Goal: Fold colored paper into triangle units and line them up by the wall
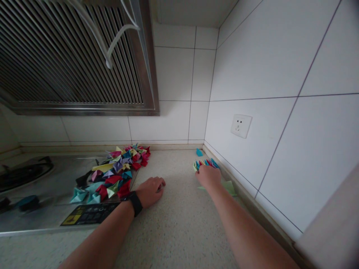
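Hands are both down on the speckled tabletop (179, 224). The right hand (209, 176) grips a fanned cluster of folded paper pieces (204, 163) close to the tiled wall's foot, a pale green sheet (230, 186) just beside the wrist. One lone blue piece (199, 152) sits nearer the corner. The left hand (151, 190) rests curled, knuckles down, holding nothing I can make out, just beside the big colourful paper pile (114, 173) spilling across the stove top (42, 209). Bare tabletop lies open between the hands.

Single head camera looks forward and down, close over the countertop (179, 224)
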{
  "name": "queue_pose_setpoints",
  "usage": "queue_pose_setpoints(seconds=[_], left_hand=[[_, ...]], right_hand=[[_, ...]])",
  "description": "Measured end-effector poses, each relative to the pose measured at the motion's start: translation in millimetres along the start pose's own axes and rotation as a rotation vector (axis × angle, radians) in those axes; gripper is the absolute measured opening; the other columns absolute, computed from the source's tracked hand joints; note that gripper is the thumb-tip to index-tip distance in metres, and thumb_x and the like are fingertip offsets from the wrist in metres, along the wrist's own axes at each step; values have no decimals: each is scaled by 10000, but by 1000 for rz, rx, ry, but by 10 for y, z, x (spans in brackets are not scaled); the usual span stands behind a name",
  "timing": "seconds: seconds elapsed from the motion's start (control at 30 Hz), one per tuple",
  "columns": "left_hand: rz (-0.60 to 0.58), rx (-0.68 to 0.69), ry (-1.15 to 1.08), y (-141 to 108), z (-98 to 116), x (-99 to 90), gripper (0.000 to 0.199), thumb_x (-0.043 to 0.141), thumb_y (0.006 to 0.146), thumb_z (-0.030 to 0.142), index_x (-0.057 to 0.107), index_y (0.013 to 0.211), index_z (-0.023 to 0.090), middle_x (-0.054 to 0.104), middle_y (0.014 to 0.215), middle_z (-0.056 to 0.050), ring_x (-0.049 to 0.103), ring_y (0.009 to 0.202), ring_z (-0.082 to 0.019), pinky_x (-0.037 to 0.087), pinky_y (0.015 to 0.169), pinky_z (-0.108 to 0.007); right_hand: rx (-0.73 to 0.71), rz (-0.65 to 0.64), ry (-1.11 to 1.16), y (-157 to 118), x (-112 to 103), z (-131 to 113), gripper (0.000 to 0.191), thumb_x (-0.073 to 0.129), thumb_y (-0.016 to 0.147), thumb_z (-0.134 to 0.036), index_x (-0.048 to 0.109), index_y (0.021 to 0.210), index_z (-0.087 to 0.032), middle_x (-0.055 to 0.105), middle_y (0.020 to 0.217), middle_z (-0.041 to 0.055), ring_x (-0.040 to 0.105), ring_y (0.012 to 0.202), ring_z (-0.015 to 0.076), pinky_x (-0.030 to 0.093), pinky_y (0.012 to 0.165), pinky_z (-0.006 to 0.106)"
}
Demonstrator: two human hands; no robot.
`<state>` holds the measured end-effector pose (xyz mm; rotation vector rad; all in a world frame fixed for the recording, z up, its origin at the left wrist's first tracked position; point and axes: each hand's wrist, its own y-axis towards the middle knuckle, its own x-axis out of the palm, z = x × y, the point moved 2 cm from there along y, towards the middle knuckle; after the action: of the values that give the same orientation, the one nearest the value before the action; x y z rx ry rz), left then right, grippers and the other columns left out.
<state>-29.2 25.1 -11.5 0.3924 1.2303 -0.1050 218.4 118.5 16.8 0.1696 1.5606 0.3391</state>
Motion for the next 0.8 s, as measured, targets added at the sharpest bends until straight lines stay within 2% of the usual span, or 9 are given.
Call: queue_pose_setpoints(seconds=[0.17, 0.33, 0.4, 0.43, 0.5, 0.57, 0.63, 0.8], left_hand=[[-7, -18, 4, 8, 11, -8, 229, 460, 797, 226, 578, 991, 195, 594, 871, -58, 534, 856, -197, 387, 798, -305], [-21, -30, 14, 5, 45, -29, 233, 458, 796, 222, 580, 993, 198, 598, 900, -57, 536, 880, -198, 391, 794, -300], [-13, -33, 22, 2, 47, -25, 229, 455, 797, 217, 582, 987, 201, 597, 896, -54, 537, 878, -196, 392, 790, -298], [-6, -33, 27, 2, 45, -20, 226, 453, 797, 216, 582, 983, 202, 597, 890, -53, 537, 873, -196, 392, 789, -298], [7, -28, 31, 3, 37, -9, 224, 454, 796, 214, 583, 979, 203, 596, 882, -51, 536, 864, -195, 392, 783, -297], [16, -16, 30, 5, 31, 0, 223, 454, 795, 213, 582, 978, 204, 596, 878, -49, 535, 859, -196, 391, 780, -298], [17, -4, 29, 9, 30, 2, 223, 456, 795, 213, 581, 978, 204, 595, 878, -48, 533, 859, -196, 390, 783, -299], [5, -4, 36, 11, 40, -15, 217, 456, 801, 225, 580, 977, 198, 597, 896, -54, 532, 873, -198, 391, 788, -299]], right_hand=[[0, -3, 1, -22, -78, -5, 324, 506, 816, -431, 687, 845, -164, 696, 823, 129, 640, 836, 264, 402, 770, 386], [-72, 42, 69, -140, -251, -137, 410, 401, 883, -459, 689, 859, -168, 692, 818, 131, 632, 820, 243, 397, 724, 344], [-195, 24, 158, -239, -276, -259, 397, 376, 901, -443, 681, 861, -192, 696, 820, 100, 630, 782, 210, 388, 669, 299], [-320, 0, 202, -301, -272, -337, 368, 381, 904, -420, 677, 859, -207, 698, 831, 78, 628, 772, 192, 379, 654, 280], [-578, -93, 246, -434, -232, -485, 308, 435, 881, -419, 676, 856, -229, 700, 832, 49, 624, 766, 177, 362, 642, 262], [-732, -192, 251, -543, -179, -581, 265, 493, 845, -434, 670, 878, -239, 699, 815, 36, 620, 744, 177, 344, 609, 253], [-782, -245, 258, -599, -148, -618, 259, 530, 819, -440, 657, 918, -237, 696, 830, 38, 614, 730, 176, 328, 584, 246], [-781, -313, 351, -588, -163, -569, 224, 552, 815, -395, 644, 952, -244, 685, 833, 21, 598, 711, 152, 310, 563, 227]])
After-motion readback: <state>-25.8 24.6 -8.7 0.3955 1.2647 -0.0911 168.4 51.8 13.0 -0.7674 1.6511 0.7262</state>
